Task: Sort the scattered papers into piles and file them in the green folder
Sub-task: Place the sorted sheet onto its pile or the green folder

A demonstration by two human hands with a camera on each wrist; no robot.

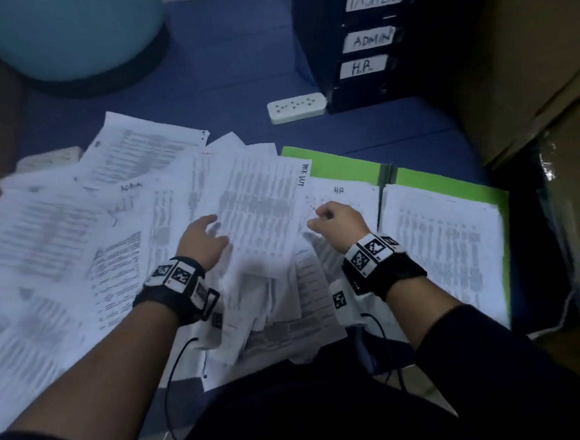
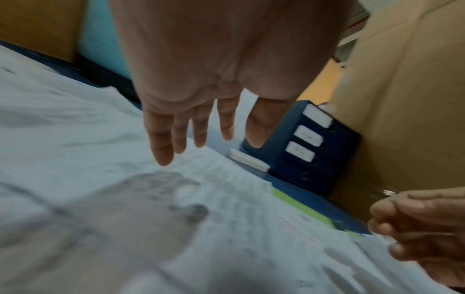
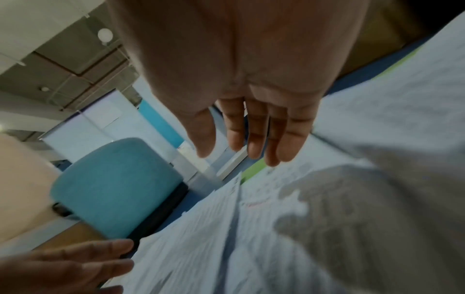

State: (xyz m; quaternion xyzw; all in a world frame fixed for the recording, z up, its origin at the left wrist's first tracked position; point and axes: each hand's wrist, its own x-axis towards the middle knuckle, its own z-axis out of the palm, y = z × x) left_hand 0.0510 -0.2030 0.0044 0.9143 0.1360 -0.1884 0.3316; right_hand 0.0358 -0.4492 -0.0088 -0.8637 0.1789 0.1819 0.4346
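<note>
Scattered papers (image 1: 87, 234) lying fanned across the left and centre of the head frame, overlapping; top sheet marked "TASK LIST" (image 1: 256, 205) sitting mid-frame, its right edge overlapping the green folder (image 1: 339, 163). Folder lying open at right of centre, a sheet marked "HR" (image 1: 345, 198) on its left leaf, a squared stack (image 1: 448, 243) on the right leaf.

Left hand (image 1: 202, 239) hovering over the task-list sheet's left edge, fingers spread and relaxed, holding nothing. Right hand (image 1: 336, 221) hovering at its right edge, fingers loosely curled, apparently empty; contact with paper not resolvable, wrist views blurred.

Likely lining up to lift that sheet. Advising: pinching both side edges, lifting straight up to avoid dragging sheets underneath, reading the handwritten label before assigning a pile, squaring edges before filing.

Further out: power strip (image 1: 296, 107) above centre, labelled dark binders (image 1: 365, 39) upper right, cardboard box (image 1: 528, 65) far right, teal stool (image 1: 63, 36) upper left.
</note>
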